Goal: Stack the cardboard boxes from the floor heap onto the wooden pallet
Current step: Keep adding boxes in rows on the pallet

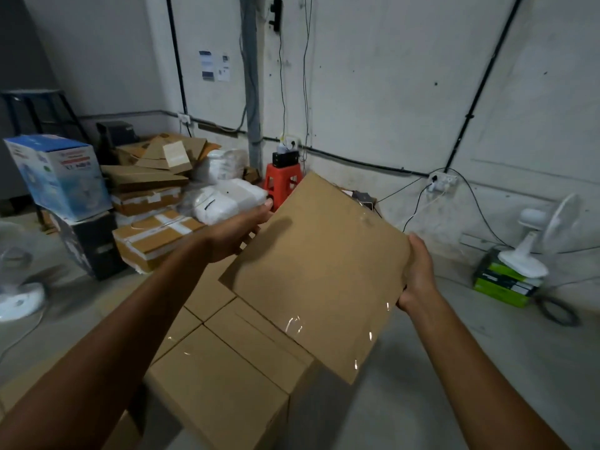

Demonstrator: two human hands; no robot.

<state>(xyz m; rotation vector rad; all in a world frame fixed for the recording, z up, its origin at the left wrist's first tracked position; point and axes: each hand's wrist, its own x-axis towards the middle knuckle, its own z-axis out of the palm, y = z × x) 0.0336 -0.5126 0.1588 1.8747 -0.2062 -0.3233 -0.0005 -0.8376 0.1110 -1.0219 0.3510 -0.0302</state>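
Observation:
I hold a plain brown cardboard box (319, 271) in the air, tilted, with glossy tape on its near corner. My left hand (238, 230) grips its far-left edge and my right hand (417, 272) grips its right edge. Below it stands a stack of similar cardboard boxes (224, 378), their tops level and packed close together. The wooden pallet is hidden under that stack. A loose heap of flat cardboard boxes (152, 177) and white wrapped parcels (227, 198) lies on the floor at the back left.
A blue-and-white printed box (60, 177) sits on a black box at the left. A red stool (281, 183) stands by the wall. A white fan (539, 241) rests on green boxes (503, 284) at the right, with cables across the grey floor. Another white fan (16, 280) is at the far left.

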